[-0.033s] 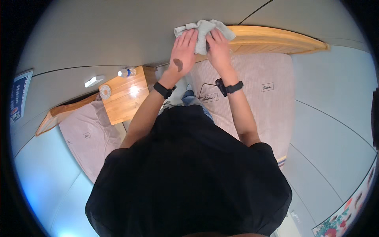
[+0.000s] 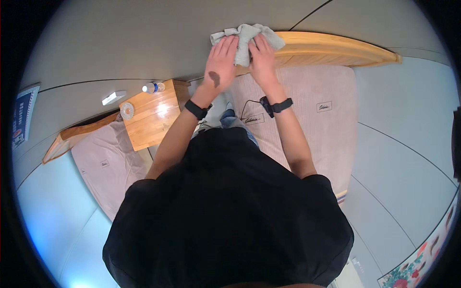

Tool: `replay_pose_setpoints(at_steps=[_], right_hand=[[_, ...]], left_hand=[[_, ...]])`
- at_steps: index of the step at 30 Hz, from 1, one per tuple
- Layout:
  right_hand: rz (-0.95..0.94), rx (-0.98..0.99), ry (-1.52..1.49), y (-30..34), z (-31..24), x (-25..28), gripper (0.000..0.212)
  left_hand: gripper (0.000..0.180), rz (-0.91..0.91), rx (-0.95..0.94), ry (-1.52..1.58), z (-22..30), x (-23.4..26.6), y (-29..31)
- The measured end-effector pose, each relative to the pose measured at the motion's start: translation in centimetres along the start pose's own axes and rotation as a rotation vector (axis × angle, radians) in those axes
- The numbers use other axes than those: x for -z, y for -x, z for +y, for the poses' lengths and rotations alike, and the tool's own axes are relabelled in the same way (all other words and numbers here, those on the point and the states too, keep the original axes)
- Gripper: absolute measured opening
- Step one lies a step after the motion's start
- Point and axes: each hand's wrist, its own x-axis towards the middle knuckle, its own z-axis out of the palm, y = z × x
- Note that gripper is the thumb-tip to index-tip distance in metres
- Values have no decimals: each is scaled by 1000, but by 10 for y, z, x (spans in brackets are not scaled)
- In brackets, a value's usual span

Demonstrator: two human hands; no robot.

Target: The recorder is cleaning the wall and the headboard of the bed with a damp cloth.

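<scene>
Gray cloth (image 2: 246, 32) is bunched and wrinkled at the far side, over the left end of the right bed's wooden headboard (image 2: 336, 46), up against the gray wall (image 2: 144, 43). Both hands on it, side by side, arms stretched out. Left hand (image 2: 222, 62): fingers extended and close together, tips on the cloth's left part. Right hand (image 2: 263, 62): fingers slightly bent, tips on the cloth's right part; a fold hangs down between the hands. Neither hand clenched; undersides hidden, so can't tell if either pinches the fabric or just presses it. Black band on each wrist; dark device (image 2: 266, 107) with a thin cable beside the right one.

Right bed (image 2: 317, 86): pinkish ribbed cover, below and right of the hands. Left of the hands, a wooden tabletop (image 2: 153, 117) between the two beds, with a clear bottle (image 2: 151, 88) with a blue label near its far edge and a round clear glass dish (image 2: 127, 111) at its far-left corner. White box (image 2: 114, 98) just beyond, at the wall. Left bed (image 2: 105, 158) has a similar cover. Blue-and-white panel (image 2: 25, 115) far left. Floral-patterned piece (image 2: 408, 272) near right, partly cut off.
</scene>
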Motion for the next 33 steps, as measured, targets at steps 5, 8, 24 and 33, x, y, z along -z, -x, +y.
replay_pose_setpoints(at_steps=[5, 8, 24, 33], right_hand=[[65, 8, -64, -3, -13, -10, 52], [7, 10, -113, -3, -15, -5, 49], [14, 70, -210, 9, 69, 8, 41], [232, -172, 44, 30, 202, 72, 44]], left_hand=[[72, 37, -9, 22, -4, 7, 0], [70, 84, 28, 77, -3, 4, 3], [55, 108, 45, -315, 44, -47, -31], [58, -13, -214, -36, 98, -108, -106]])
